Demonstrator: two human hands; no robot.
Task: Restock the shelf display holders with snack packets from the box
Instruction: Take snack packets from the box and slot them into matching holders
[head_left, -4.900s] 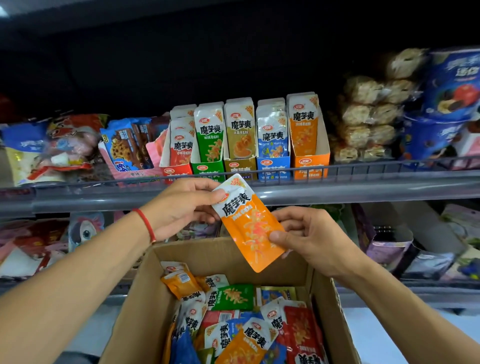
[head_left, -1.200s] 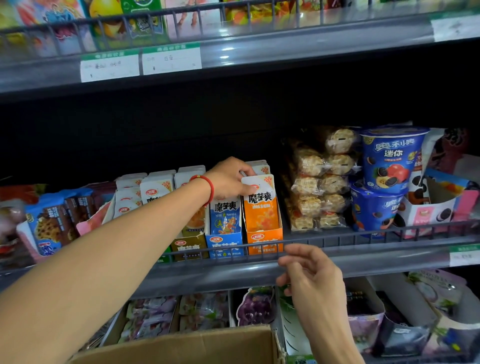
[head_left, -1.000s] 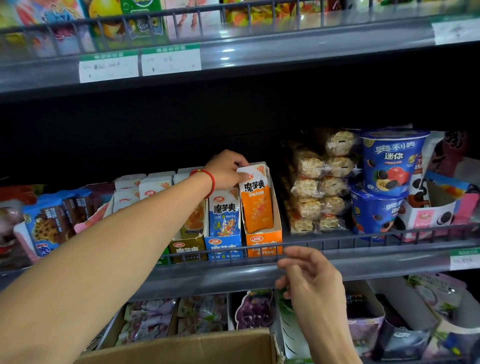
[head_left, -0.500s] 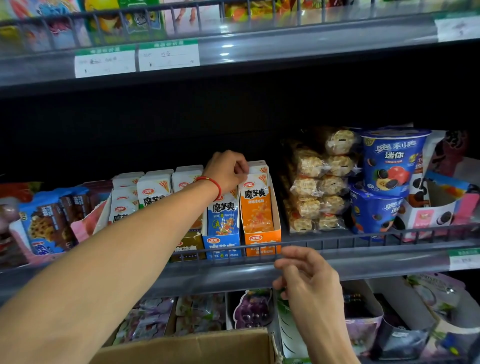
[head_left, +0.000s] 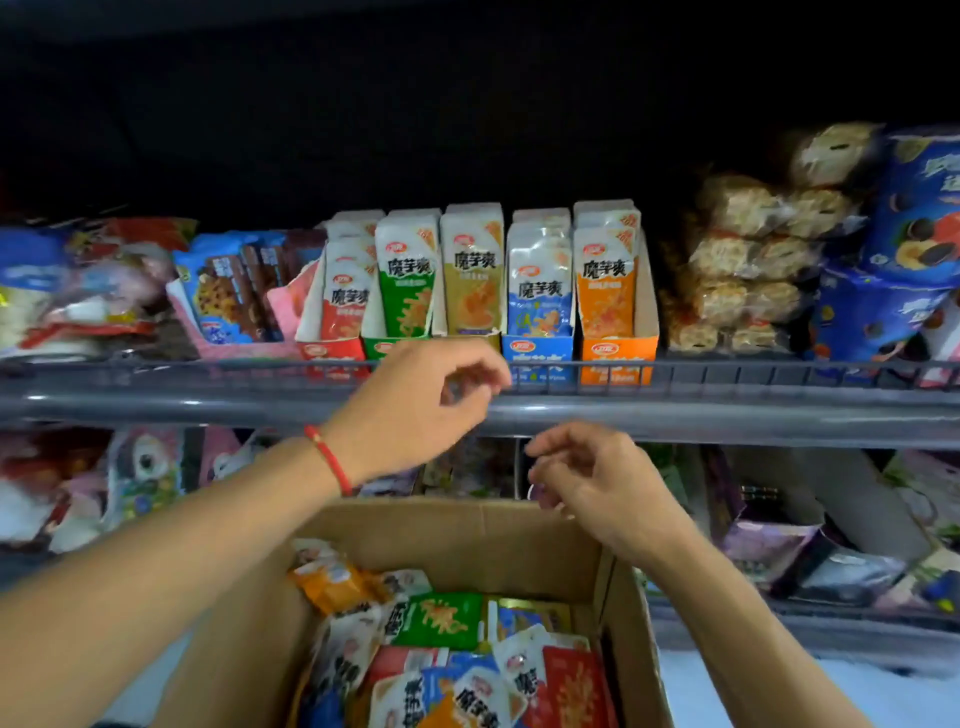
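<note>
Nearest us we see the cardboard box (head_left: 524, 525), open, with loose snack packets (head_left: 441, 618) heaped inside. Above its far edge we find both hands empty: the left hand (head_left: 415, 410), with a red cord (head_left: 328, 457) on its wrist, has loosely curled fingers, and the right hand (head_left: 587, 478) hangs the same way, relaxed. Beyond them, along the front edge of the shelf (head_left: 727, 410), we see five display holders (head_left: 618, 353) side by side, each with upright packets (head_left: 605, 283).
</note>
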